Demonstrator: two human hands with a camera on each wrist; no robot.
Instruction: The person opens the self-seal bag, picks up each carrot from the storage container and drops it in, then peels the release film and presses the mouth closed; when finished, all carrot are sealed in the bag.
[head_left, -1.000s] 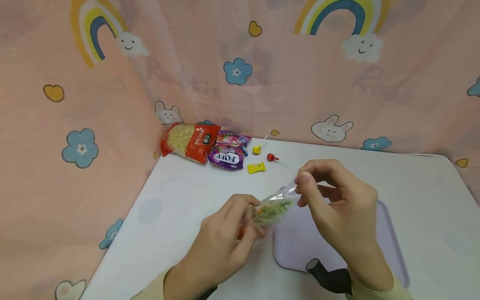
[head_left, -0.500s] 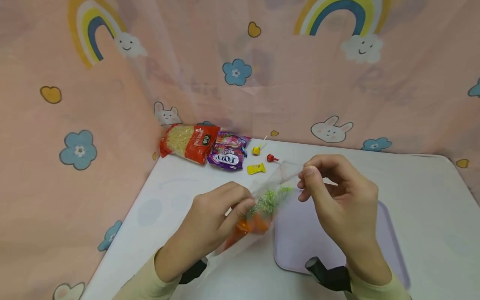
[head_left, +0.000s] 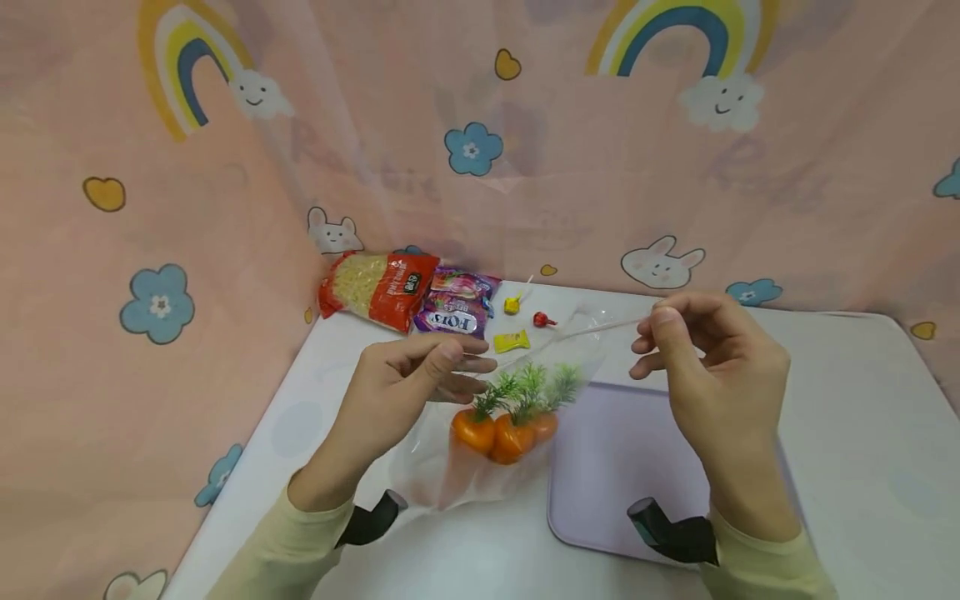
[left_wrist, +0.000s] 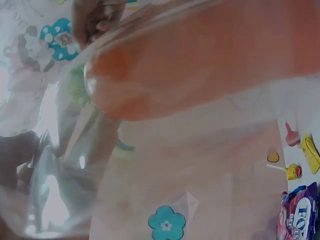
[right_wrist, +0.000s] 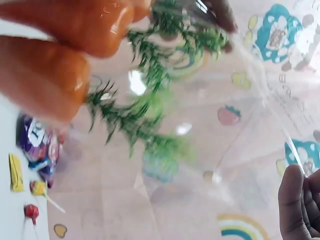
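Observation:
A clear plastic bag (head_left: pixel 427 458) hangs between my two hands, its upper edge drawn out in a slanting line. Inside it are orange carrots (head_left: pixel 513 437) with green leafy tops (head_left: pixel 531 387); they look like toys. My left hand (head_left: pixel 401 400) holds the bag's edge on the left, between thumb and fingers. On the other side, my right hand (head_left: pixel 723 375) pinches the far end of that edge between thumb and index finger. The right wrist view shows the carrots (right_wrist: pixel 45 75) close up and the stretched rim running to my right hand (right_wrist: pixel 300 202).
A lilac tray (head_left: pixel 622 492) lies on the white table (head_left: pixel 862 417), below the right hand. Farther back are a red-and-yellow food bag (head_left: pixel 378 287), a purple candy bag (head_left: pixel 456 312), a yellow-wrapped sweet (head_left: pixel 512 341), and yellow (head_left: pixel 512 305) and red (head_left: pixel 543 320) lollipops.
The bag has been turned and spread, so the carrots now show plainly. My left hand has moved left and up from around them to the edge; my right hand has moved right and up.

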